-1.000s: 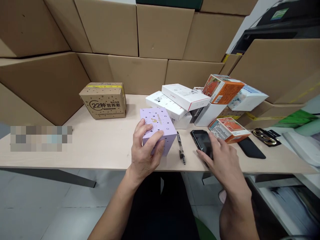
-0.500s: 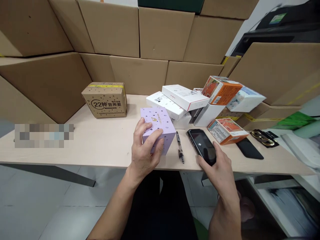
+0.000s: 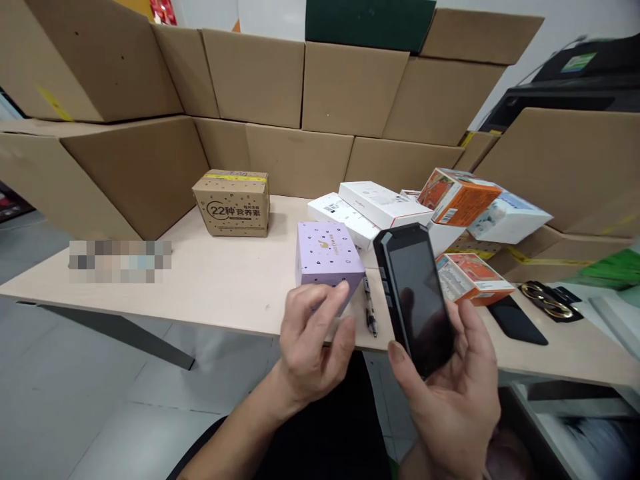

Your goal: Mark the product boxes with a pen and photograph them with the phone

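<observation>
My right hand [image 3: 453, 393] grips a black, rugged-looking smartphone [image 3: 415, 293] by its lower part, raised off the table with its dark screen facing me. My left hand [image 3: 315, 340] hovers in front of the purple box [image 3: 327, 250], fingers loosely bent and apart, holding nothing. That box stands on the table near its front edge, patterned with small dark marks and a gold logo; its lower front is partly hidden by my left hand. Between the box and the phone lies a clear-barrelled pen [image 3: 370, 310].
A brown printed carton [image 3: 233, 210] stands at the back left. White flat boxes [image 3: 383, 203] and orange boxes [image 3: 457, 197] pile up at the back right. A black flat object [image 3: 517, 320] and gold-coloured scissors [image 3: 547, 300] lie at the right. Cardboard walls [image 3: 300, 157] enclose the table [image 3: 235, 267].
My right hand has lifted the smartphone off the table and tilted it up. My left hand has come off the purple box and drawn back towards me. The view has shifted slightly.
</observation>
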### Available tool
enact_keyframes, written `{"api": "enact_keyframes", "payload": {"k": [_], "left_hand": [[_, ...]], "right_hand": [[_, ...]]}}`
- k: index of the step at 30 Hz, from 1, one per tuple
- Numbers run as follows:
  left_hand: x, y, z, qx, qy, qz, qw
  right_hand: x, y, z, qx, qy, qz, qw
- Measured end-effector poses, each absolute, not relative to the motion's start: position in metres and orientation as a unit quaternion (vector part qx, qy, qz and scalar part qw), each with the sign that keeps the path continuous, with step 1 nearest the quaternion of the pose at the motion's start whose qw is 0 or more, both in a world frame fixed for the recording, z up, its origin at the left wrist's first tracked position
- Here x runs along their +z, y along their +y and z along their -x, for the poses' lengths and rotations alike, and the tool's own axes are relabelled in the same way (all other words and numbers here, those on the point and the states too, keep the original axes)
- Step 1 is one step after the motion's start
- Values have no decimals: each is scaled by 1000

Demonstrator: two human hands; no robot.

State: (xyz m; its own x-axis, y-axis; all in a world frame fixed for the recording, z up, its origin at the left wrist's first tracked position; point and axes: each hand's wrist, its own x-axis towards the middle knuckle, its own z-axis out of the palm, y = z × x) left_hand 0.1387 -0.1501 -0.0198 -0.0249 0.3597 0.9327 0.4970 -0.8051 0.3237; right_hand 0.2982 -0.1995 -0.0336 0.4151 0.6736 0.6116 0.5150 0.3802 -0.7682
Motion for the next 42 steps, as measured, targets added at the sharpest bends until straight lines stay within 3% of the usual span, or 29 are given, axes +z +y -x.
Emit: {"api": "enact_keyframes", "payload": {"k": [5, 21, 42], "left_hand": [[-18, -151, -145, -637, -305, 708, -14], [-17, -149, -142, -670, -325, 668, -24], [-18, -144, -139, -644, -355, 678, 6]], "right_hand": [[-44, -199, -279, 62, -579, 540, 608], [-47, -191, -270, 10, -615, 523, 591], [-47, -182, -274, 61, -600, 518, 607]]}}
